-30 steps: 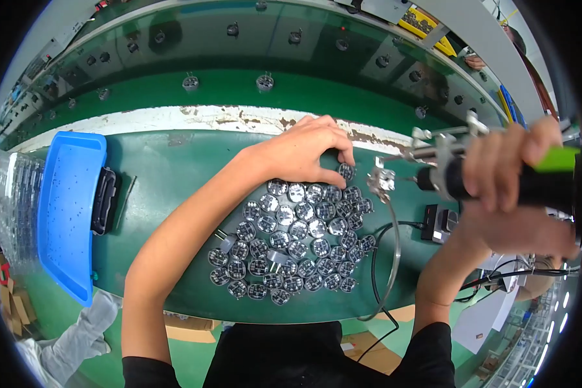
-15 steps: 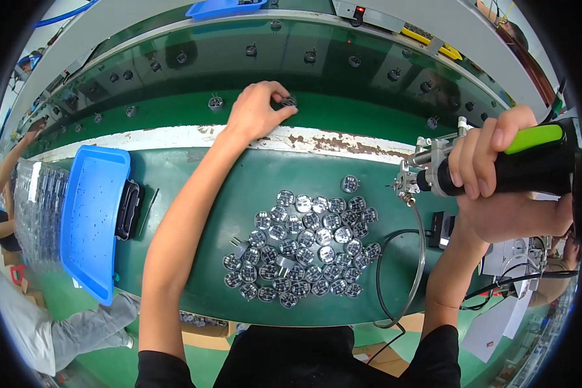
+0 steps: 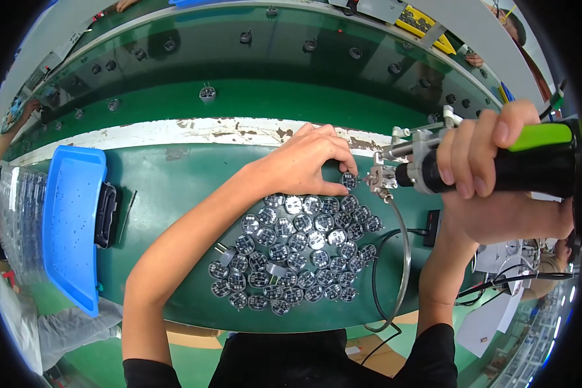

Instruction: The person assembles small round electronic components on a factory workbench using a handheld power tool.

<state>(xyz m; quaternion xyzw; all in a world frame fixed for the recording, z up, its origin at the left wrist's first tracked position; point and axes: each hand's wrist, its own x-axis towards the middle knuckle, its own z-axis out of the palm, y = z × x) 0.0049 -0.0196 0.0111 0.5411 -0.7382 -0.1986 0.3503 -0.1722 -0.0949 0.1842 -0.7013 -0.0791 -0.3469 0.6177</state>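
Green bench [image 3: 174,194], left hand [image 3: 304,161] pinching round part [image 3: 348,180], right hand [image 3: 491,168] gripping tool [image 3: 498,168].

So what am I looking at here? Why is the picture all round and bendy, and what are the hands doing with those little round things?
The picture comes from a small camera worn on a person's head, looking down at their own two arms. Its lens sees very wide, so straight edges bend near the rim. The person stands at a green table. In the middle lies a pile of small round metal parts, dozens of them side by side. The left hand rests at the top of the pile with its fingertips on one round part. The right hand grips a power tool with a black and green handle; its metal tip points at that same part. A thin cable loops down from the tool. At the left sits a blue tray. Behind the table runs a green conveyor belt.
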